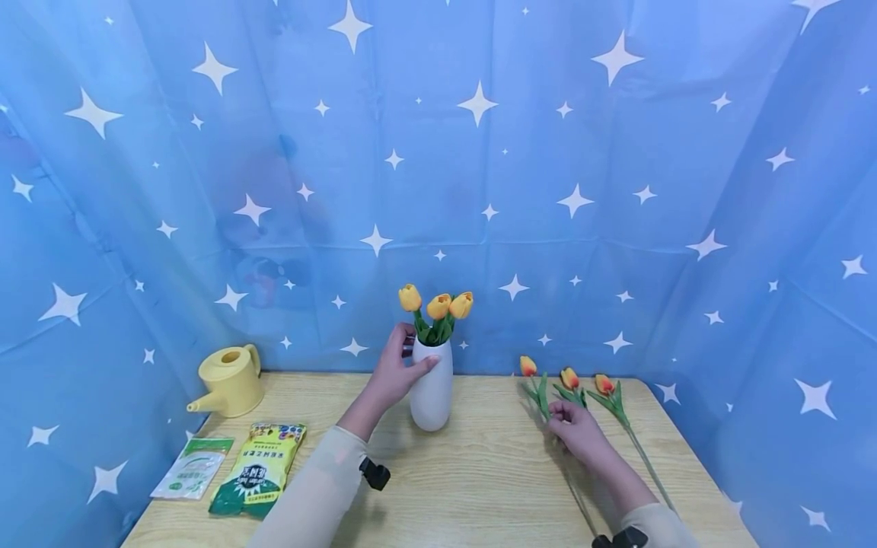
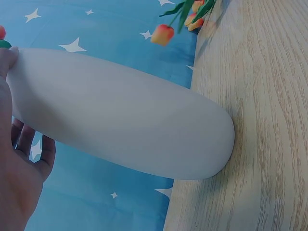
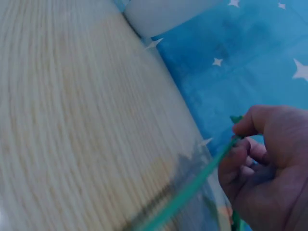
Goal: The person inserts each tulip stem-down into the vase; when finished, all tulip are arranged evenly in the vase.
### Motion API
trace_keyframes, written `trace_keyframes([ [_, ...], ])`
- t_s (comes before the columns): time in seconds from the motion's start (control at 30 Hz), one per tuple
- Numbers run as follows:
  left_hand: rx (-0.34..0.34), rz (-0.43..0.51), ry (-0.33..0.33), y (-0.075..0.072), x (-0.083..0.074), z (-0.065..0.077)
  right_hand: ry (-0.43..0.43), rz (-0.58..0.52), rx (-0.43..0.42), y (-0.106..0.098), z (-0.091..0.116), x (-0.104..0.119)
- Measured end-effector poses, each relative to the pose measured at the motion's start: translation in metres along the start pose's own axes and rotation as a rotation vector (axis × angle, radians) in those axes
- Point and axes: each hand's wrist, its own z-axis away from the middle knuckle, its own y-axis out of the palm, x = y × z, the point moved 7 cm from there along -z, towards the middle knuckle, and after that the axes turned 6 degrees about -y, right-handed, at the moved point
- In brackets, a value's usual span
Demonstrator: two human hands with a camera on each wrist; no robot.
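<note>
A white vase [image 1: 432,392] stands upright on the table, with several yellow tulips [image 1: 438,307] in its mouth. My left hand [image 1: 396,374] grips the vase near its rim, thumb in front and fingers round the far side. In the left wrist view the vase [image 2: 120,113] fills the middle, its base on the wood. At the right, my right hand [image 1: 578,435] pinches the green stem [image 3: 192,185] of an orange-red tulip [image 1: 527,366] between thumb and fingers. Two more orange-red tulips, one in the middle [image 1: 569,378] and one at the right [image 1: 604,384], lie beside it.
A yellow watering can [image 1: 233,384] stands at the table's back left. In front of it lie a green-and-yellow bag [image 1: 259,470] and a small white-and-green packet [image 1: 194,468]. A blue star-patterned curtain [image 1: 438,167] hangs behind the wooden table [image 1: 493,472].
</note>
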Motion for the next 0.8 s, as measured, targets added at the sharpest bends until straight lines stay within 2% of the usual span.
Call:
trace_keyframes([
  [0.23,0.000,-0.001,0.004,0.000,0.000,-0.001,0.026,-0.131,0.010,0.001,-0.003,0.002],
  [0.47,-0.007,-0.009,-0.003,0.000,0.002,-0.001,0.012,-0.257,0.030,0.003,0.000,0.018],
  [0.8,-0.004,0.015,0.008,0.000,0.000,0.000,-0.124,-0.380,-0.105,-0.006,0.000,0.036],
])
